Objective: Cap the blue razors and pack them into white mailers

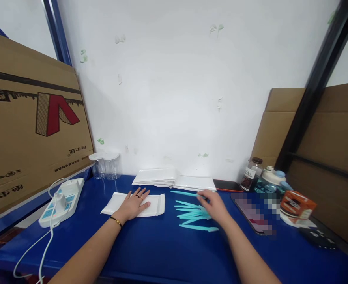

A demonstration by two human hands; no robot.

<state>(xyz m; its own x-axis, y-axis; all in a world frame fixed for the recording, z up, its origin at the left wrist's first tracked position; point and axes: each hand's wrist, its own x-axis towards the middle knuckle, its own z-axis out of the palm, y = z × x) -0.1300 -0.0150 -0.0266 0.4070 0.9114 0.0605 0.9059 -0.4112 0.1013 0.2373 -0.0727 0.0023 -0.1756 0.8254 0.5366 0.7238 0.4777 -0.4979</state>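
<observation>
My left hand (134, 205) lies flat, fingers spread, on a white packet (156, 205) on the blue table. My right hand (212, 205) is bent over the right ends of several thin turquoise sticks (191, 215), its thumb and fingertips at the end of the farthest turquoise stick (182, 193). Another turquoise stick (197, 227) lies apart, nearer to me. Behind them, two stacks of white packets, a left stack (154, 176) and a right stack (194, 183), rest against the wall.
At the left are a power strip (73, 193) with white cables, two clear jars (111, 167) and a large carton (29, 118). At the right are a phone (253, 215), a dark bottle (251, 173), an orange box (298, 207) and a red-edged dark phone-like slab (229, 185).
</observation>
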